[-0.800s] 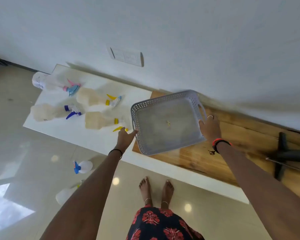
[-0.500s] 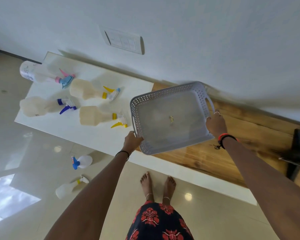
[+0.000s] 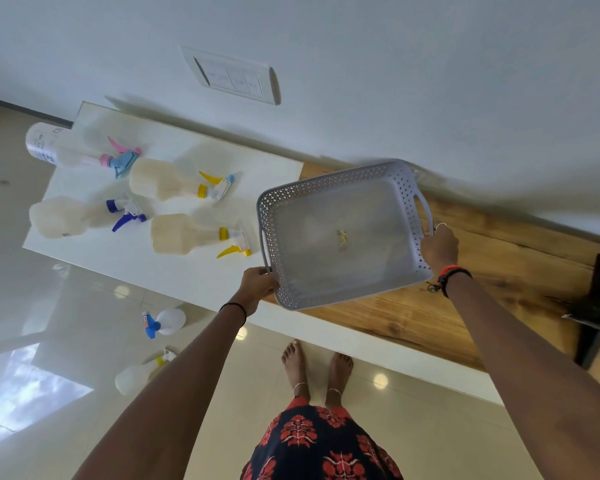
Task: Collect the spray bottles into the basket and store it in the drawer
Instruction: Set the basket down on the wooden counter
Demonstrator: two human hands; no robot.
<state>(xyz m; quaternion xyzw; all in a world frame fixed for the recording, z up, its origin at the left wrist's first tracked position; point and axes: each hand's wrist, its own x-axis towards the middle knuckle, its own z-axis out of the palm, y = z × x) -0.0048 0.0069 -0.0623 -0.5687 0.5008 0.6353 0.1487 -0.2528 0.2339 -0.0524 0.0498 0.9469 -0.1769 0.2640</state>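
Left hand [image 3: 258,285] and right hand [image 3: 440,248] apparently grip the basket [image 3: 340,237] handles.

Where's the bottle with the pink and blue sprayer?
In the head view, the pink and blue sprayer bottle lies on its side at the far left end of the white counter, nearest the wall, left of a yellow-trigger bottle.

Six plastic spray bottles: four on the white counter [image 3: 125,268], a clear pink-trigger bottle [image 3: 70,148], a cream blue-trigger bottle [image 3: 61,216], a blue-tipped yellow-trigger bottle [image 3: 160,180], a yellow-tipped yellow-trigger bottle [image 3: 181,233]; two on the glossy floor [image 3: 413,427], a round white bottle [image 3: 172,320], a slim white bottle [image 3: 132,375]. One grey perforated plastic basket [image 3: 336,182]
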